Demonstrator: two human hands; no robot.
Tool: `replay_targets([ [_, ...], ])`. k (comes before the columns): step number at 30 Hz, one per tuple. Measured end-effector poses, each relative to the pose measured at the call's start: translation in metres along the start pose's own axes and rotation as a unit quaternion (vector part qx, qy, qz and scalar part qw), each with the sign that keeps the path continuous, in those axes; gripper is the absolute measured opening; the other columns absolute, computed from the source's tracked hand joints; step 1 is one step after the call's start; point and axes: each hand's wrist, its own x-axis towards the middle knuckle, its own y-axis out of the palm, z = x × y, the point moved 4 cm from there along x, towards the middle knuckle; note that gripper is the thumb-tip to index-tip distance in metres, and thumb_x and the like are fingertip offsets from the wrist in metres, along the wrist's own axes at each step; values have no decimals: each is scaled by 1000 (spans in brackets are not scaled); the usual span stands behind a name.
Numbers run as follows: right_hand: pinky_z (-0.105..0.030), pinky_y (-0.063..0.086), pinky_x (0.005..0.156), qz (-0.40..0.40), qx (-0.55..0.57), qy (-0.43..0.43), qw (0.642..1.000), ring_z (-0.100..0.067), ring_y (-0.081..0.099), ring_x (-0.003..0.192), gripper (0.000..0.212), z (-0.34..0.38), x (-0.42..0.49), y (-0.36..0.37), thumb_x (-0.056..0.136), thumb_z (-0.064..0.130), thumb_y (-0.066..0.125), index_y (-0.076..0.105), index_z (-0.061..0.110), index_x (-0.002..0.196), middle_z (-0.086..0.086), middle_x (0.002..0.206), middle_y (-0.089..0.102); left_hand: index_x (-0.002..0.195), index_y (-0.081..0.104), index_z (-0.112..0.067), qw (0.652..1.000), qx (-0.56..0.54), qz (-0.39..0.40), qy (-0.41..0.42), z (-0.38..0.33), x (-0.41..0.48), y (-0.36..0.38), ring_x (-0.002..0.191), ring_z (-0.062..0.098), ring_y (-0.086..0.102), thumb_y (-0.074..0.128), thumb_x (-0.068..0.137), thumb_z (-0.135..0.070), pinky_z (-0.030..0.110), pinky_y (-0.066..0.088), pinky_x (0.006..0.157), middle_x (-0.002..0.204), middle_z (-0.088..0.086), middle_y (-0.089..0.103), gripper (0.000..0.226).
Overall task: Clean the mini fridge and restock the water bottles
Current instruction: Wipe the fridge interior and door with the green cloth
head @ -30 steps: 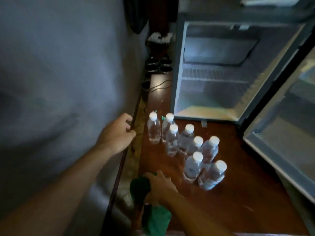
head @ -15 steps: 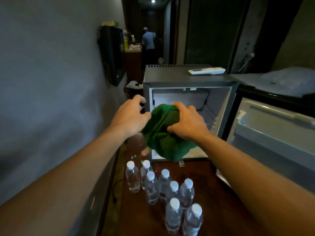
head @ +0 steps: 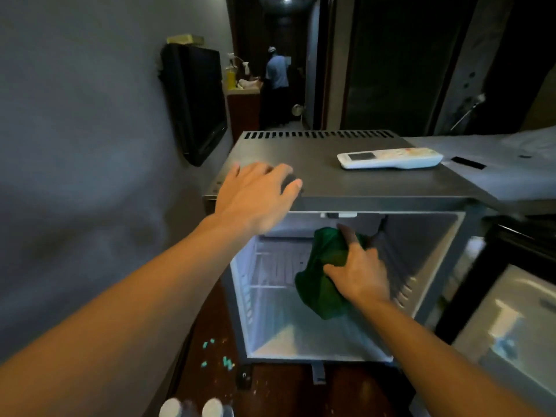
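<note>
The grey mini fridge [head: 370, 183] stands open on a dark wooden table, its white inside bare, with a wire shelf [head: 270, 284] across the back. My right hand [head: 358, 273] is inside the fridge, shut on a crumpled green cloth [head: 323, 281] held near the upper right of the cavity. My left hand [head: 255, 195] rests flat on the front left corner of the fridge top, fingers spread, holding nothing. Two white-capped water bottles [head: 212, 407] peek in at the bottom edge.
The fridge door [head: 508, 320] hangs open to the right. A white remote [head: 389, 158] lies on the fridge top. A black TV [head: 195, 100] hangs on the left wall. Small green bits [head: 227, 362] lie on the table. A person [head: 276, 82] stands far down the hallway.
My right hand carried the green cloth from the table up into the fridge. My left hand let go of the cloth and landed on the fridge top. The view moved closer, so most bottles left the frame.
</note>
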Motion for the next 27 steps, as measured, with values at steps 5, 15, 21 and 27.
replay_targets([
  [5,-43,34,106,106,-88,-33,990,-34,39,130,79,0,44,85,77,66,55,16,52,144,-1,149,37,147,21,-43,994,50,101,-6,10,43,22,147,20,17,11,93,-63,61,5,115,160,-5,20,58],
  [15,-41,41,96,153,-195,-248,937,-33,53,114,47,46,46,105,84,44,54,44,38,130,-5,140,40,147,14,-49,994,32,107,5,15,37,17,148,15,9,11,92,-68,53,9,117,161,-10,10,59],
  [21,-43,36,106,41,-309,-35,949,-33,46,126,42,-62,81,37,90,42,41,47,37,131,-6,138,48,143,26,-49,997,27,71,8,16,35,14,142,22,25,13,91,-67,50,22,111,157,-11,25,57],
  [27,-39,40,94,18,-212,-15,977,-35,51,118,50,-27,67,69,86,57,45,44,39,133,-8,139,44,138,36,-42,998,50,49,3,5,34,16,131,30,37,15,92,-59,53,28,100,148,1,38,53],
])
